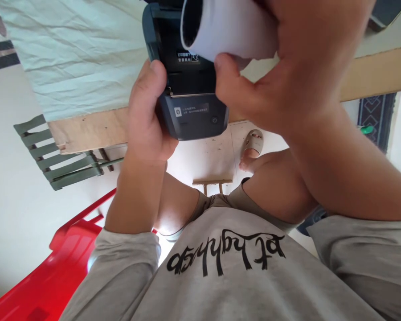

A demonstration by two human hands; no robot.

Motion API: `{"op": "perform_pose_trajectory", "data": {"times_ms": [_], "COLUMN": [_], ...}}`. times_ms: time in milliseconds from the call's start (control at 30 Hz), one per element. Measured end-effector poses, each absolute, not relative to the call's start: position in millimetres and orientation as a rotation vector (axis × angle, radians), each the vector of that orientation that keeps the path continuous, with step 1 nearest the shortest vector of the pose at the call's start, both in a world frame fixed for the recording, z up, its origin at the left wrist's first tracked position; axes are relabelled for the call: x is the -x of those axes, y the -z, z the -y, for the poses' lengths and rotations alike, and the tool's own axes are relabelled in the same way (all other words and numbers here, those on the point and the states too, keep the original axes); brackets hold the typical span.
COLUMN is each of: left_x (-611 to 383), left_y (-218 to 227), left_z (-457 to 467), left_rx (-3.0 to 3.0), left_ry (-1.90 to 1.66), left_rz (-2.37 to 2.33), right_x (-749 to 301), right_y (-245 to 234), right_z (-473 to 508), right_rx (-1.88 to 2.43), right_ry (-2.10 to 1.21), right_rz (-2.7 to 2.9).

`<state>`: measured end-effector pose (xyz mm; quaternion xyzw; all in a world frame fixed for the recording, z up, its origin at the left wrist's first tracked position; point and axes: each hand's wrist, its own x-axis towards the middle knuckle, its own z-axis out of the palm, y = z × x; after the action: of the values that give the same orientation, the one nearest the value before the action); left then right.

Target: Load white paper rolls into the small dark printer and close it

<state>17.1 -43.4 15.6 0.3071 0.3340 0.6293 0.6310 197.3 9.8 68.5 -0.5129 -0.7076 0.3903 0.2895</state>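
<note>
My left hand point(150, 111) is closed around the near left side of a dark label printer point(197, 118), thumb along its edge. The printer's paper bay lies open, showing a black inside with a small printed sticker. Over the bay, my right hand point(270, 84) grips a white paper roll point(237, 29) with a dark hollow core facing left. The thumb presses the roll's lower edge, and the other fingers are hidden behind it. The roll covers the printer's upper right part, so I cannot tell whether the two touch.
A table with a pale green cloth point(80, 53) and a bare wooden edge point(90, 129) lies ahead. Below left are a green folding stool point(67, 156) and a red plastic chair point(70, 254). A dark patterned mat point(376, 118) lies at right; a dark object point(387, 11) sits top right.
</note>
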Motion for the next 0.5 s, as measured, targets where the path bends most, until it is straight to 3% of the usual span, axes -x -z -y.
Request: {"op": "perform_pose_trajectory", "data": {"times_ms": [67, 133, 300, 500], "left_x": [-14.6, -12.2, -11.3, -17.4], "left_y": [-12.0, -9.0, -4.7, -10.1], "left_z": [43.6, 43.7, 44.1, 45.4], "left_rx": [-0.733, -0.752, -0.745, -0.705], "left_ry": [-1.415, -1.418, -1.415, -1.446], "left_rz": [-0.835, -0.825, -0.753, -0.811], "right_x": [-190.7, -185.9, -184.3, -180.8], "right_y": [-73.0, -73.5, -69.1, -80.7], "right_z": [-11.3, -14.6, -23.5, -21.3], "right_rx": [1.331, 1.242, 1.167, 1.605], "right_ry": [-0.668, -0.542, -0.474, -0.55], "right_rz": [2.168, 2.307, 2.39, 2.421]}}
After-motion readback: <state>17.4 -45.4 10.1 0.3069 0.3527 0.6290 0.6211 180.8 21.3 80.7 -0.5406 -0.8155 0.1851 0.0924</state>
